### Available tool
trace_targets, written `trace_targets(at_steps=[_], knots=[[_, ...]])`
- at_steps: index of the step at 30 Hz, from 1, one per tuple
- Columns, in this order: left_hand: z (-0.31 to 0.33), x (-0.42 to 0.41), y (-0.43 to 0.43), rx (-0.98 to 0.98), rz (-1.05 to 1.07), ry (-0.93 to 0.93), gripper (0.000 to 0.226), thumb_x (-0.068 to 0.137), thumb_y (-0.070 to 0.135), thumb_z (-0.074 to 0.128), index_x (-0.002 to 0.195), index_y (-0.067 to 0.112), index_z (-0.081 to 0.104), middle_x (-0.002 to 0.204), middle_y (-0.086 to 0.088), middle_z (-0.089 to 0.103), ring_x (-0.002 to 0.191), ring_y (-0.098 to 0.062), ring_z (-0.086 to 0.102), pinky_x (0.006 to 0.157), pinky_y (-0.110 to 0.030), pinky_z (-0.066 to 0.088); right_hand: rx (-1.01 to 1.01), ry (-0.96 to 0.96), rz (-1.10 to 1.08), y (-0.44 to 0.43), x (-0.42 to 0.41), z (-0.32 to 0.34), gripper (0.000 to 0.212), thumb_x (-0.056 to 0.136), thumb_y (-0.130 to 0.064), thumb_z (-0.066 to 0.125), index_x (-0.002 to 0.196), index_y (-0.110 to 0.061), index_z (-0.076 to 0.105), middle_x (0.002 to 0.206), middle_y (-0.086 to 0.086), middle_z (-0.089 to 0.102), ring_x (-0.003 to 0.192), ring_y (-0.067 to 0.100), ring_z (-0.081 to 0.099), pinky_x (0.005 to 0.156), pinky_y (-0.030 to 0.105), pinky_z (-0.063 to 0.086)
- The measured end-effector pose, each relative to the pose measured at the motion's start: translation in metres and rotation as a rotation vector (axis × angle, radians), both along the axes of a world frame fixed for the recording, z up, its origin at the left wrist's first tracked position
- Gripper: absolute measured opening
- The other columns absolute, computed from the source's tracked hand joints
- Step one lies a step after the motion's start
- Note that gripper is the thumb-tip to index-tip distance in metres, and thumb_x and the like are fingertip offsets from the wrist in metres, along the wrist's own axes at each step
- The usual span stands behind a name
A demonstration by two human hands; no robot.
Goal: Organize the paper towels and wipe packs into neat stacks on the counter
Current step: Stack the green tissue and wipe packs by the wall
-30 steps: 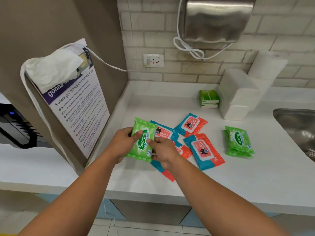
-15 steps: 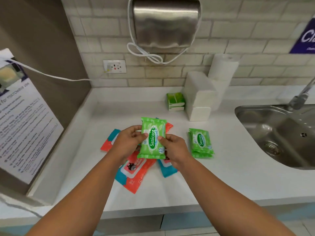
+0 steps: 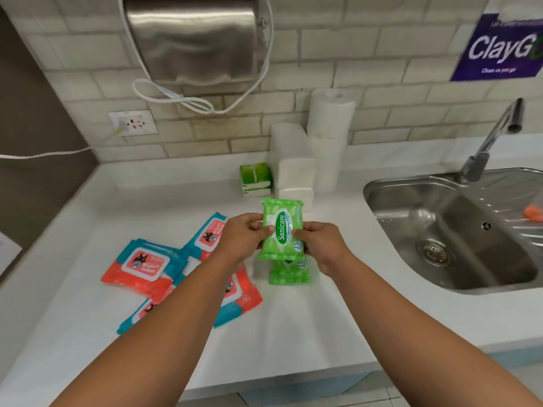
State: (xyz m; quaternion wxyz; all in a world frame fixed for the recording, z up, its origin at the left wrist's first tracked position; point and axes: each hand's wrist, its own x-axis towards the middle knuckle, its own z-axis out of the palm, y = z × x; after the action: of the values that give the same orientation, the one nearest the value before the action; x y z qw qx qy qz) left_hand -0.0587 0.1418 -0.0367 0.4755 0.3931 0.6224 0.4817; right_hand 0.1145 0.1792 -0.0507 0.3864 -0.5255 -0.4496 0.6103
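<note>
Both hands pinch one soft, crinkly green wipe pack [image 3: 282,229] by its long edges, the left hand [image 3: 241,238] on its left side and the right hand [image 3: 322,245] on its right, holding it upright above the smooth white counter [image 3: 308,327]. Directly below lies a stack of green packs [image 3: 289,274]. To the left sprawl flat red-and-blue packs [image 3: 144,267], overlapping. Behind stand blocky folded paper towels [image 3: 295,177], a paper roll [image 3: 330,118], and a steel sink [image 3: 458,230] at right.
</note>
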Motion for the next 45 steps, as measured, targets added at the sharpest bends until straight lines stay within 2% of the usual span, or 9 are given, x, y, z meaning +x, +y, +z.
trace_targets(at_steps=[5,11,16,20,28,30,33,39,45], knots=[[-0.017,0.024,0.018,-0.087,0.069,0.057,0.028,0.090,0.006,0.075,0.116,0.001,0.067,0.091,-0.005,0.074,0.079,-0.021,0.072,0.076,-0.036,0.062,-0.010,-0.119,0.024,0.019,0.016,-0.017,0.011,0.087,-0.001,0.073,0.080,-0.009,0.076,0.094,0.020,0.077,0.093,0.039,0.074,0.087,0.054,0.059],[-0.034,0.032,0.020,-0.168,0.111,0.217,0.033,0.090,0.014,0.076,0.121,0.006,0.067,0.106,-0.010,0.075,0.078,-0.015,0.067,0.067,-0.023,0.052,-0.017,-0.276,0.081,0.027,0.017,-0.040,0.010,0.079,-0.009,0.076,0.083,0.000,0.077,0.085,0.021,0.076,0.083,0.037,0.075,0.079,0.059,0.059],[-0.042,0.030,0.016,-0.231,0.118,0.283,0.031,0.091,0.017,0.076,0.119,0.005,0.071,0.100,-0.006,0.075,0.082,-0.015,0.069,0.074,-0.024,0.055,-0.006,-0.346,0.115,0.028,0.014,-0.046,0.010,0.072,-0.010,0.072,0.077,-0.003,0.077,0.077,0.018,0.075,0.072,0.035,0.072,0.069,0.047,0.059],[-0.046,0.030,0.014,-0.255,0.099,0.254,0.034,0.089,0.019,0.077,0.121,0.007,0.072,0.103,-0.005,0.078,0.092,-0.020,0.075,0.091,-0.038,0.061,-0.019,-0.384,0.078,0.023,0.013,-0.046,0.013,0.073,-0.003,0.065,0.080,0.002,0.074,0.067,0.012,0.067,0.061,0.025,0.058,0.058,0.036,0.046],[-0.047,0.034,0.007,-0.295,0.011,0.244,0.025,0.100,0.031,0.063,0.110,0.012,0.076,0.099,-0.004,0.078,0.089,-0.021,0.075,0.087,-0.039,0.061,-0.095,-0.320,0.112,0.009,0.011,-0.051,0.016,0.092,-0.007,0.053,0.091,-0.002,0.068,0.079,0.009,0.066,0.064,0.022,0.056,0.061,0.030,0.046],[-0.048,0.036,0.005,-0.307,0.017,0.223,0.026,0.104,0.033,0.056,0.106,0.015,0.075,0.099,-0.004,0.077,0.089,-0.021,0.074,0.083,-0.036,0.061,-0.091,-0.294,0.124,0.006,0.009,-0.054,0.023,0.094,-0.011,0.049,0.102,-0.007,0.070,0.091,0.008,0.072,0.079,0.027,0.068,0.074,0.037,0.058],[-0.052,0.044,0.001,-0.302,0.039,0.141,0.032,0.106,0.031,0.048,0.115,0.014,0.073,0.105,-0.007,0.077,0.097,-0.025,0.074,0.092,-0.042,0.059,-0.096,-0.233,0.141,-0.001,0.007,-0.056,0.028,0.098,-0.019,0.047,0.115,-0.017,0.069,0.103,0.005,0.075,0.097,0.025,0.072,0.091,0.045,0.058],[-0.063,0.058,-0.012,-0.250,0.088,0.006,0.034,0.108,0.032,0.042,0.128,0.023,0.068,0.113,0.000,0.077,0.102,-0.018,0.074,0.098,-0.039,0.056,-0.034,-0.146,0.110,-0.012,0.004,-0.064,0.027,0.103,-0.023,0.045,0.119,-0.025,0.067,0.108,-0.003,0.075,0.100,0.018,0.072,0.095,0.044,0.057],[-0.068,0.053,-0.014,-0.221,0.150,-0.088,0.032,0.109,0.034,0.041,0.129,0.028,0.065,0.115,0.003,0.075,0.103,-0.015,0.072,0.082,-0.026,0.056,-0.016,-0.126,0.094,-0.014,-0.007,-0.064,0.029,0.103,-0.021,0.046,0.118,-0.028,0.070,0.105,-0.005,0.077,0.097,0.015,0.074,0.094,0.045,0.058]])
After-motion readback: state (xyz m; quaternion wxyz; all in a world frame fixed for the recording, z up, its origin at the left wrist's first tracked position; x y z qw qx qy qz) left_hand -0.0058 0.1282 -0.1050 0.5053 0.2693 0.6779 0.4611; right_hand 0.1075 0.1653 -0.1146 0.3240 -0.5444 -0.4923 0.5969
